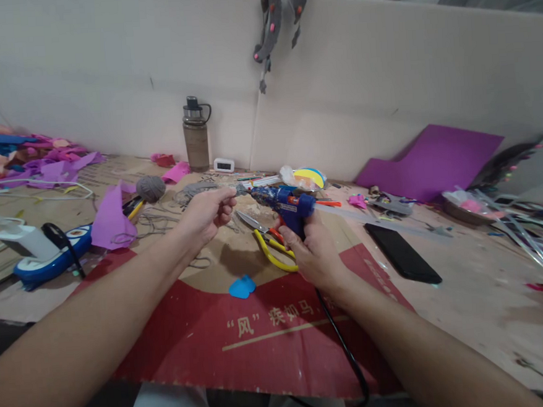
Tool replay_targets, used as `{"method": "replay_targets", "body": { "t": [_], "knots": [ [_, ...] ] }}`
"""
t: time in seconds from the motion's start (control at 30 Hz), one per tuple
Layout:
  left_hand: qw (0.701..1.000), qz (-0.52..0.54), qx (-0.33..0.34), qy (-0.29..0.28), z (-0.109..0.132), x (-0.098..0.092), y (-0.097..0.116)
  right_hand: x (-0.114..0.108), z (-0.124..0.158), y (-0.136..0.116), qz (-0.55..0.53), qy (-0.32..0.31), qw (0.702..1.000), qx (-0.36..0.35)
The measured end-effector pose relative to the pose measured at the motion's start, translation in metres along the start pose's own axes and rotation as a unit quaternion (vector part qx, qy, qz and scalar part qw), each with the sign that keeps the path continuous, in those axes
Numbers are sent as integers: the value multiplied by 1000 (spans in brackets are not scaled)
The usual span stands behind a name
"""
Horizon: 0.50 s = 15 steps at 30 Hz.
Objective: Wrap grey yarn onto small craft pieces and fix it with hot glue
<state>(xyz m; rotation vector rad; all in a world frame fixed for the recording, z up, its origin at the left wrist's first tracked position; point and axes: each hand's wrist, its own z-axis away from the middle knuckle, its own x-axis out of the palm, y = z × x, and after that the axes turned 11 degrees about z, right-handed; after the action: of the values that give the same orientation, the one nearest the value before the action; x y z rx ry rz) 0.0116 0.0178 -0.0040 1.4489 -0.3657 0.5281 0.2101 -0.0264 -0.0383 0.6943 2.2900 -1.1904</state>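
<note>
My right hand [315, 250] is wrapped round the grip of a blue hot glue gun [293, 208], whose nozzle points left and whose black cord runs down past the cardboard's front edge. My left hand [212, 212] pinches a small grey piece [241, 189] at the nozzle tip; its exact kind is too small to make out. Below the gun lie scissors with yellow handles [275, 256], blades partly open. A blue cut-out shape [242, 287] rests on the red and brown cardboard [187, 333] nearer to me.
A ball of grey yarn [151, 188], a water bottle [196, 137] and a small digital clock [223, 165] stand toward the back. At left are a blue power strip [55, 259] and colourful scraps [40, 161]. A black phone [401, 253] and purple sheet [429, 161] lie right.
</note>
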Motion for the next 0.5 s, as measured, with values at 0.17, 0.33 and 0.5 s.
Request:
{"method": "replay_targets", "body": {
  "t": [0.17, 0.33, 0.5],
  "knots": [
    [1000, -13, -4, -11, 1, 1, 1, 1, 1, 1, -3, -2, 1000, 1],
    [1000, -7, 3, -3, 0, 0, 2, 2, 1, 1, -9, -8, 1000, 4],
    [1000, -10, 3, -1, 2, 1, 2, 1, 1, 0, -7, 0, 1000, -4]
  ]
}}
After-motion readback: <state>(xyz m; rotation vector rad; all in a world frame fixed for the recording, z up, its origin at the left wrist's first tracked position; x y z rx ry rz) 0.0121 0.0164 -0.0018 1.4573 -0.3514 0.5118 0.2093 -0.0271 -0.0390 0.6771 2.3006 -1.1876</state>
